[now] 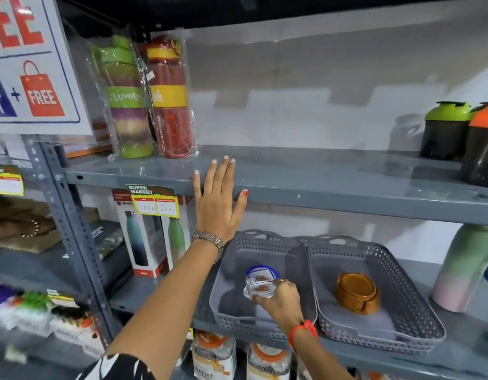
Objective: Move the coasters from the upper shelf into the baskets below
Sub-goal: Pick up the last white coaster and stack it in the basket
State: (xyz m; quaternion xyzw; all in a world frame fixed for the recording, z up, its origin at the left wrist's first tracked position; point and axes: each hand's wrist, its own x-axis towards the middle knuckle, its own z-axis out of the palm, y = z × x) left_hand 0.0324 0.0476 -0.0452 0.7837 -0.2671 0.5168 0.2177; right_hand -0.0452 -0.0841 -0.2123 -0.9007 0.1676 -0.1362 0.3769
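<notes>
Two grey perforated baskets stand side by side on the lower shelf. In the left basket [229, 270] my right hand [278, 297] is closed around a white coaster set [260, 283] with an orange print and a blue rim. The right basket [410, 292] holds a brown coaster set [358, 293] in its holder. My left hand [216, 204] lies flat and open against the front edge of the upper shelf [347, 185], holding nothing. No coasters show on the upper shelf near it.
Wrapped bottles [149, 97] stand at the left of the upper shelf and shaker cups [446, 130] at the right. Boxed bottles [149, 237] stand left of the baskets, a pastel bottle [462, 267] to their right. Jars [215, 355] sit on the shelf below.
</notes>
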